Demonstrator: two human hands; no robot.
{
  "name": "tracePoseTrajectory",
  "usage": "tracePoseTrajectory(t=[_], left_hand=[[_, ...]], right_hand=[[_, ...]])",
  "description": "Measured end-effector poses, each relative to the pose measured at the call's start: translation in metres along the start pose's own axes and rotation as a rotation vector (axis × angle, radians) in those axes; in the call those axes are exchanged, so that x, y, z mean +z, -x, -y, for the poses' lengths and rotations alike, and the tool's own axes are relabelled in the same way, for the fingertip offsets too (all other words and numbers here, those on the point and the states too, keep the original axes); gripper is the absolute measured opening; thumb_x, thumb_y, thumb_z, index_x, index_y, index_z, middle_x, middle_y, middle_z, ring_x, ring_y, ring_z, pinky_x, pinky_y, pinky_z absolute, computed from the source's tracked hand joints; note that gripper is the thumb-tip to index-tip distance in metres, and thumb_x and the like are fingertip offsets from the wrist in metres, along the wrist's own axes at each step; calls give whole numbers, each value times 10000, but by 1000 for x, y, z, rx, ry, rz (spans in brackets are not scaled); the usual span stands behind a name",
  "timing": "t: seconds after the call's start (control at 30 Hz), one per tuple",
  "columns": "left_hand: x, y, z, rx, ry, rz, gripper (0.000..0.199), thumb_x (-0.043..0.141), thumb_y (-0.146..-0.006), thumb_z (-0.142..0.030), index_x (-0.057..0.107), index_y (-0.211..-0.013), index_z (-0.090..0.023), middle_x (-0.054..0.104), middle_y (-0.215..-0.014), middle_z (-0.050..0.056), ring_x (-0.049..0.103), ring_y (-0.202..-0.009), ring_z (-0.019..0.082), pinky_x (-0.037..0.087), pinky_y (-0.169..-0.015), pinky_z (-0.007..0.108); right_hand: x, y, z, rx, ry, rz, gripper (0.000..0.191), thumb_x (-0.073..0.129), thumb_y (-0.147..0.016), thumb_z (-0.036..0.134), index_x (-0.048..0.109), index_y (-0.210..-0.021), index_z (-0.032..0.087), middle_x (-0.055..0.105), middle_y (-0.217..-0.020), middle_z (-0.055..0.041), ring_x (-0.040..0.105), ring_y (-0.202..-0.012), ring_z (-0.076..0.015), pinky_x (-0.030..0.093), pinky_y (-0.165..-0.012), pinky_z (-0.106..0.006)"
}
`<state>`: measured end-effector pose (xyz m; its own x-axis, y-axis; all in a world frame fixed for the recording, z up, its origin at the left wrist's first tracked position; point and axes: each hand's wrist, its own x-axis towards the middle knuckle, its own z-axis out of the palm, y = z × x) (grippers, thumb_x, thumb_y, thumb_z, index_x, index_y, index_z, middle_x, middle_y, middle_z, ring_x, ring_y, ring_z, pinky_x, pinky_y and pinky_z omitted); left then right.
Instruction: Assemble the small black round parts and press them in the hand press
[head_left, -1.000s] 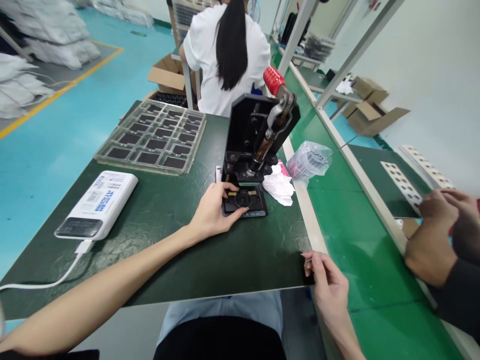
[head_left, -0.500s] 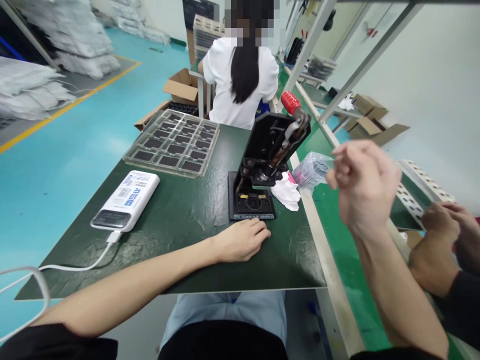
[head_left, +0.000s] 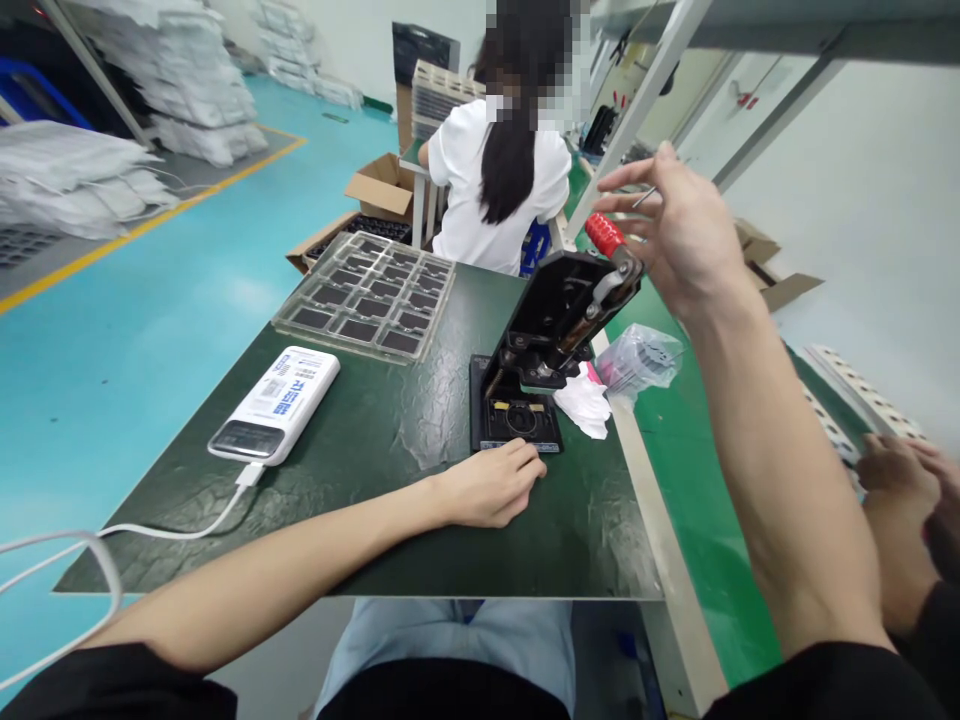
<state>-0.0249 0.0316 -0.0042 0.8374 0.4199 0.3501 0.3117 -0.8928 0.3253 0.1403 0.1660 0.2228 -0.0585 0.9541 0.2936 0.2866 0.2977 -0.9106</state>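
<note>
The right hand [head_left: 694, 230] is up near the red handle [head_left: 604, 235]

The black press [head_left: 546, 305], our clock's middle, stands on the green table [head_left: 405, 420]. Its handle pokes up at one o'clock. The right hand is at two o'clock, fingers partly spread, with a thin metal stick [head_left: 643, 197] held among them. The left hand [head_left: 491, 485] lies on the table at seven o'clock, just by the press's front edge, fingers loosely curled; I can't tell if it has hold of anything. A crumpled white sheet [head_left: 585, 403] is at five o'clock, a white power bank [head_left: 279, 400] between eight and nine, a clear tray [head_left: 345, 345] between nine and ten. A person in a white shirt [head_left: 469, 195] is at eleven.
</note>
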Motion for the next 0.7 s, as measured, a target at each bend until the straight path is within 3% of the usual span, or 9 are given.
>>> tracePoseTrajectory(t=[0.07, 0.13, 0.2, 0.33, 0.47, 0.57, 0.7], left_hand=[[0, 0, 1, 0, 25, -7, 144, 455, -983, -125, 542, -1098, -124, 600, -1046, 126, 574, -977, 242, 518, -903, 345], [-1, -1, 2, 0, 48, -17, 147, 451, -981, -121, 541, -1098, -130, 606, -1047, 123, 577, -973, 241, 514, -911, 346], [-1, -1, 2, -3, 66, -26, 153, 449, -982, -119, 541, -1104, -130, 612, -1056, 125, 580, -973, 241, 515, -912, 349], [-1, -1, 1, -16, 87, -29, 169, 439, -986, -119, 545, -1117, -122, 617, -1074, 134, 584, -989, 244, 527, -914, 363], [-1, -1, 1, -14, 78, -30, 181, 433, -986, -119, 555, -1118, -113, 618, -1070, 131, 588, -986, 245, 534, -913, 366], [-1, -1, 1, -13, 58, -29, 184, 441, -982, -117, 554, -1128, -115, 615, -1082, 133, 589, -995, 248, 533, -914, 363], [-2, -1, -1, -13, 7, -24, 158, 473, -980, -125, 554, -1114, -113, 606, -1069, 126, 585, -982, 252, 525, -910, 360]], right_hand=[[-1, 8, 9, 29, -46, 167, 552, 272, -1121, 538, 622, -1081, 113, 693, -951, -59, 668, -778, -115, 531, -823, -321], [1, 16, 15, -4, -59, 220, 535, 372, -1087, 588, 651, -1008, 139, 702, -1001, -81, 698, -847, -162, 554, -906, -379], [5, 28, 19, -132, -64, 138, 459, 447, -1075, 545, 665, -880, 191, 695, -1010, -82, 691, -848, -185, 576, -900, -387], [16, 62, 12, -632, 26, -218, 413, 371, -1110, 323, 728, -922, 237, 673, -1012, -60, 669, -942, -220, 567, -903, -409], [26, 100, -11, -920, 194, -474, 414, 406, -1099, 336, 762, -901, 266, 635, -978, -53, 665, -951, -231, 580, -898, -446], [30, 124, -38, -1017, 239, -490, 391, 395, -1096, 377, 766, -982, 324, 611, -1002, -45, 694, -958, -243, 609, -906, -495], [23, 146, -78, -949, 426, -304, 420, 372, -1070, 496, 761, -1016, 349, 609, -949, -65, 682, -1105, -314, 580, -1010, -621]])
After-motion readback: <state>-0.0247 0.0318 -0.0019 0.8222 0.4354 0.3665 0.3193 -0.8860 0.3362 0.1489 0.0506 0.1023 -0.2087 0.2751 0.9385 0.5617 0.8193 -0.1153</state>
